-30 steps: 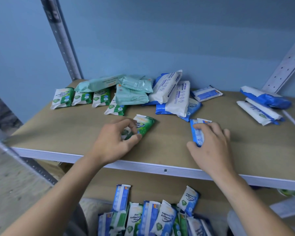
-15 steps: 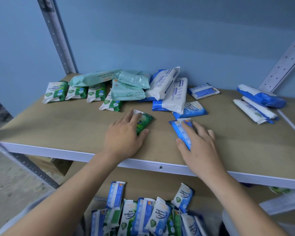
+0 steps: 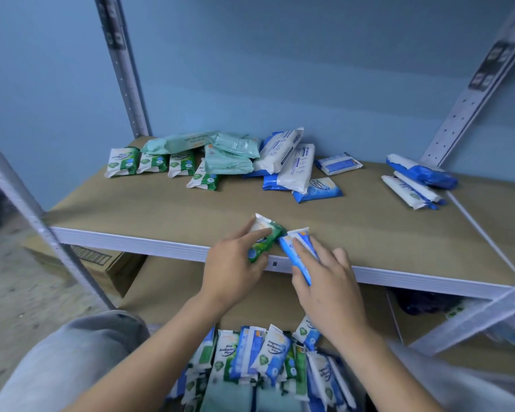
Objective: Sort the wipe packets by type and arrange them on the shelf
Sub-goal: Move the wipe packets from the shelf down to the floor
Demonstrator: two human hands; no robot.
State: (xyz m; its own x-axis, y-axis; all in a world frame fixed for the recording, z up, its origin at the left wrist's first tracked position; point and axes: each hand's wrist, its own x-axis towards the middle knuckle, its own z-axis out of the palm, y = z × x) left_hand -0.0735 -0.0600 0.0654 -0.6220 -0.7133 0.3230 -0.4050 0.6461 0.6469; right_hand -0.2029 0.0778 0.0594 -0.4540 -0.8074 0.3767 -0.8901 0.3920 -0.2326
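Shelf board (image 3: 161,209), near edge: left hand (image 3: 229,272) pinches green packet (image 3: 265,239), right hand (image 3: 327,281) grips blue packet (image 3: 295,245) just beside it; best send green to far-left green row (image 3: 152,163), blue to far blue pile (image 3: 315,188), edges squared.

Blue wall (image 3: 309,69) behind; grey speckled floor (image 3: 15,295) left; cardboard box (image 3: 101,264) on floor.

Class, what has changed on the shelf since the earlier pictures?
The left hand and right hand have drawn the green packet and blue packet together and back to the front edge of the shelf, still gripping them. The piles at the back have not moved.
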